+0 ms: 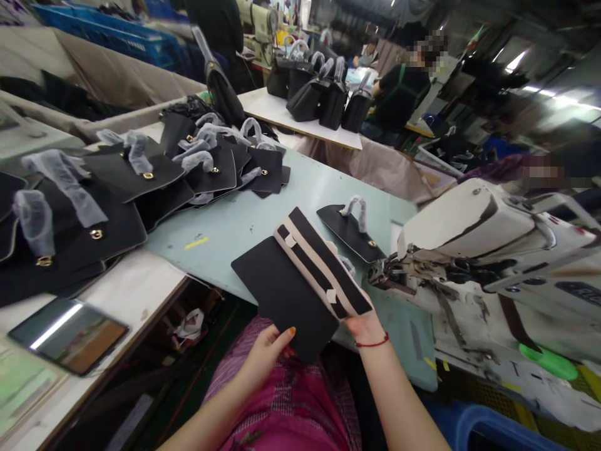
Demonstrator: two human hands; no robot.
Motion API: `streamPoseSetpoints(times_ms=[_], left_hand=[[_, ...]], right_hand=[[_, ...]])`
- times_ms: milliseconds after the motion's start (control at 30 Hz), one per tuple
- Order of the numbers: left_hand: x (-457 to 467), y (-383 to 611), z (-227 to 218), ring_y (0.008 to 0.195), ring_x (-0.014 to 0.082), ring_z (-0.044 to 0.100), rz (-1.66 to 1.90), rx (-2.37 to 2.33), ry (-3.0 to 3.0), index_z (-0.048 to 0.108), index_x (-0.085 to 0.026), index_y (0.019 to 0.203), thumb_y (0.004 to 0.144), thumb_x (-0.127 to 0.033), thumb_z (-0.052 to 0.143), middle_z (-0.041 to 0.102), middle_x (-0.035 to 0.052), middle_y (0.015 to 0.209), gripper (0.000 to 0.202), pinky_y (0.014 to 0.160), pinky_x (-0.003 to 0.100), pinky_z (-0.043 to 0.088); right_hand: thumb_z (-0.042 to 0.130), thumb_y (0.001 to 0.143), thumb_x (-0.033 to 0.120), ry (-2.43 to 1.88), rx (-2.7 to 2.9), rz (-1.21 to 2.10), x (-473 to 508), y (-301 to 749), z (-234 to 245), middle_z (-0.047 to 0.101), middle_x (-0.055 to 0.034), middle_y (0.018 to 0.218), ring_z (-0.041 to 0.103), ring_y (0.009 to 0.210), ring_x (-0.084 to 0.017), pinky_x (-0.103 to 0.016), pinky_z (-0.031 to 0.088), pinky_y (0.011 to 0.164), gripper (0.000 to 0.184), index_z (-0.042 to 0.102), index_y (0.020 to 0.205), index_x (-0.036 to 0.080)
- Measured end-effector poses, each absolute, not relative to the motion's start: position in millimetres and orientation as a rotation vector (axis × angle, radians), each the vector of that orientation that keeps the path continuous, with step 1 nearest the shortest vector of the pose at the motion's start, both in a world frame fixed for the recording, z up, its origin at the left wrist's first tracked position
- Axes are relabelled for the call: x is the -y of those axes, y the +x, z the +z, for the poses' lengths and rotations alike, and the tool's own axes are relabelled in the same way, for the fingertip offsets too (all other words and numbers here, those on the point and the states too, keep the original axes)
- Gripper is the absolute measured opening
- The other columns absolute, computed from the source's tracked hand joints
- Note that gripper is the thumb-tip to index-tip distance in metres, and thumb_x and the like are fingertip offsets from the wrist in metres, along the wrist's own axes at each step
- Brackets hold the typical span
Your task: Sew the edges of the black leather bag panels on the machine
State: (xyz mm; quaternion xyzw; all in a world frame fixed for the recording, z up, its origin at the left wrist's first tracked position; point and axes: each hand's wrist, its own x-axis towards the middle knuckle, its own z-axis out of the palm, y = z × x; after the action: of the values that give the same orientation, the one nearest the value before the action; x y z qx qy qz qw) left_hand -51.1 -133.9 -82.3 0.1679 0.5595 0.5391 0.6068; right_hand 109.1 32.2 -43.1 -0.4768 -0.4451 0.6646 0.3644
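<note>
A flat black bag panel point(286, 288) is held tilted above the table, in front of my body. Along its upper right side runs a beige-backed section point(323, 266) with black strips and two small white patches. Part of a plastic-wrapped handle point(347, 266) peeks out behind it. My left hand point(277, 341) pinches the panel's lower edge, thumb on top. My right hand point(360, 324) grips the beige-backed section from below at its near end, its fingers hidden underneath. Beyond it, a black bag flap point(354, 232) with a wrapped handle and gold clasp lies on the table.
Black bag pieces point(117, 213) with wrapped handles are piled at the left of the pale green table point(225, 235). A white sewing machine point(469, 232) stands right. A tablet point(70, 332) lies lower left. Finished-looking bags point(333, 100) stand on a further table near a person point(401, 94).
</note>
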Motion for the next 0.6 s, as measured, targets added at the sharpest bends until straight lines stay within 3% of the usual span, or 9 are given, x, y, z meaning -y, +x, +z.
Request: streamPoseSetpoints(times_ms=[300,500,600], left_hand=[[132.4,-49.4,-79.5,0.059,0.0152,0.059,1.275,-1.298,0.342,0.068,-0.015,0.072,0.065,-0.056,0.078,0.071,0.0053,0.071,0.043,0.058,0.026,0.045],[128.1,-53.1,-72.5,0.078,0.0221,0.069,1.338,-1.188,0.288,0.073,-0.014,0.094,0.07,-0.048,0.079,0.076,0.009,0.091,0.042,0.074,0.033,0.054],[125.9,-57.2,-70.9,0.082,0.023,0.07,1.331,-1.19,0.274,0.073,-0.013,0.093,0.07,-0.047,0.08,0.076,0.0098,0.094,0.041,0.078,0.034,0.055]], right_hand=[[0.062,0.075,0.041,-1.266,0.955,1.864,-47.4,94.8,-27.3,0.073,-0.0096,0.077,0.07,0.087,-0.032,-0.048,0.059,0.071,0.023,0.07,0.085,0.022],[0.063,0.075,0.037,-1.252,0.901,1.855,-52.8,93.9,-20.7,0.073,-0.0076,0.081,0.071,0.087,-0.028,-0.044,0.059,0.08,0.019,0.067,0.082,0.02],[0.061,0.075,0.033,-1.261,0.813,1.859,-55.9,90.6,-20.5,0.072,-0.0066,0.081,0.07,0.084,-0.024,-0.041,0.058,0.082,0.015,0.064,0.079,0.019]])
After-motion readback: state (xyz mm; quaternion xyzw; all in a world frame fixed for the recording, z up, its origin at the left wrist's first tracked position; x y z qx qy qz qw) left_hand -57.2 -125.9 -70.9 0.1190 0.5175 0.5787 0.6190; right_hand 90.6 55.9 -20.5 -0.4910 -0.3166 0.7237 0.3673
